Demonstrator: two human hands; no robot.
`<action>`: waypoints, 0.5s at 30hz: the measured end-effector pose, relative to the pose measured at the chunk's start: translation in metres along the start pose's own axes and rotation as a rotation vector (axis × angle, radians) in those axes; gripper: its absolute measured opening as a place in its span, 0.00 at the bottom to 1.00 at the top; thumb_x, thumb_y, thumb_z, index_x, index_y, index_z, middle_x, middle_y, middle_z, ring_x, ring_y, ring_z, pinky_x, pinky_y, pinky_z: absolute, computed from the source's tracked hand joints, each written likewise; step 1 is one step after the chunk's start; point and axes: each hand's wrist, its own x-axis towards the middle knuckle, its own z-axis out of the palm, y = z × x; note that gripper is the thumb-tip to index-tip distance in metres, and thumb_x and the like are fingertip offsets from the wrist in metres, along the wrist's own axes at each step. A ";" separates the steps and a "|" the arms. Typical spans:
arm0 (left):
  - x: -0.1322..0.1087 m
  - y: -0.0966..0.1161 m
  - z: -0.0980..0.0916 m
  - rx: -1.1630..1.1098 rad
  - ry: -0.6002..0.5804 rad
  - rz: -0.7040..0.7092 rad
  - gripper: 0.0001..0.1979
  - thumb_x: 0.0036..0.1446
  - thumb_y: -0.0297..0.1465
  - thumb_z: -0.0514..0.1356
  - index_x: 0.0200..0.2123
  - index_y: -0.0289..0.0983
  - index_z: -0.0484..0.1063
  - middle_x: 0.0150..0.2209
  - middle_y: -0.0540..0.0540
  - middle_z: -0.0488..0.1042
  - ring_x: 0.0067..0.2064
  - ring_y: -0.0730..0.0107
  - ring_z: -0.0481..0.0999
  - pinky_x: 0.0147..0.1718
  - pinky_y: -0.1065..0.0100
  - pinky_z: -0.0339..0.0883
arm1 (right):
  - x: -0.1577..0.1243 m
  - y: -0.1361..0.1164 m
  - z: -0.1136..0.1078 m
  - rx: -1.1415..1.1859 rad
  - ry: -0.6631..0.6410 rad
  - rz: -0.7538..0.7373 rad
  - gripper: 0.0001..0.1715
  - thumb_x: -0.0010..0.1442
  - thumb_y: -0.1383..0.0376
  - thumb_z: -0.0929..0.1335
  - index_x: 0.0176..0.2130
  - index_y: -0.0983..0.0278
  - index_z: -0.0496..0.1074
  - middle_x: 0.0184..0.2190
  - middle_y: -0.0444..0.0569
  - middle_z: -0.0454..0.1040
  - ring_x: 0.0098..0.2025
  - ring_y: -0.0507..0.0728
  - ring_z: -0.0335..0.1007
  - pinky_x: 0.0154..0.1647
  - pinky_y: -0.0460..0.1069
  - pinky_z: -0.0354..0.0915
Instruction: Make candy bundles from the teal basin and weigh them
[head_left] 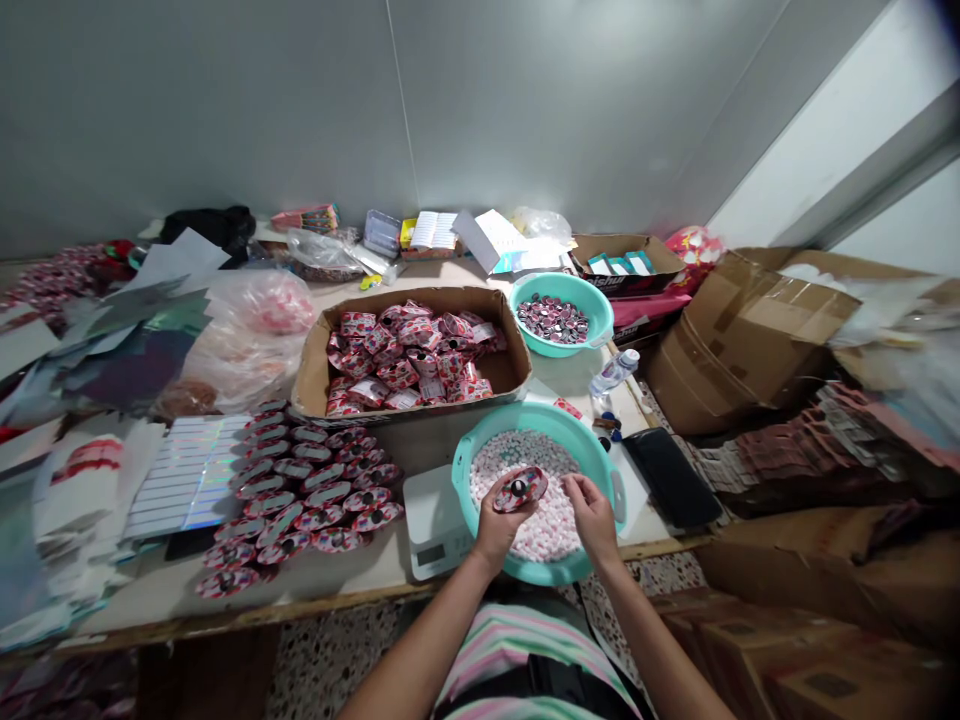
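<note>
Over a turquoise basin (466, 500), my left hand (496, 528) grips a small red patterned paper box (531, 486). Its oval end faces up and shows a dark hole with a pale spot in it. To the right of that box, my right hand (596, 515) hangs above the basin, its thumb and fingertips pressed together. Whether anything sits in that pinch is too small to make out. Many small white and pink pieces (551, 535), like candies, fill the basin below both hands.
Rows of similar boxes (315, 490) stand at left, beside a white scale (420, 545). A cardboard tray (300, 385) of more boxes lies behind. Another turquoise basin (517, 290) holds small round pieces. A bottle (615, 372) and black case (671, 478) are at right.
</note>
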 end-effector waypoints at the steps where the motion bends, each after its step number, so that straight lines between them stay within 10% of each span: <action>1: 0.000 -0.001 0.000 -0.026 -0.029 -0.009 0.30 0.31 0.29 0.73 0.43 0.35 0.73 0.44 0.41 0.78 0.46 0.59 0.77 0.50 0.60 0.69 | -0.002 -0.007 0.001 -0.002 0.005 -0.045 0.21 0.49 0.49 0.70 0.32 0.64 0.75 0.30 0.48 0.74 0.36 0.58 0.66 0.40 0.51 0.61; 8: 0.000 -0.005 -0.002 0.012 -0.087 0.042 0.27 0.35 0.27 0.71 0.43 0.34 0.73 0.45 0.41 0.77 0.48 0.58 0.76 0.52 0.60 0.67 | -0.014 -0.038 0.002 -0.148 -0.062 -0.409 0.11 0.55 0.56 0.68 0.33 0.59 0.77 0.37 0.50 0.71 0.44 0.59 0.66 0.49 0.56 0.60; 15: -0.001 0.019 -0.034 0.338 0.135 0.327 0.21 0.41 0.30 0.68 0.43 0.36 0.74 0.44 0.44 0.73 0.48 0.61 0.74 0.50 0.63 0.67 | 0.014 0.020 -0.007 -0.539 -0.280 -0.294 0.19 0.62 0.54 0.60 0.38 0.63 0.73 0.38 0.53 0.74 0.44 0.60 0.67 0.48 0.55 0.60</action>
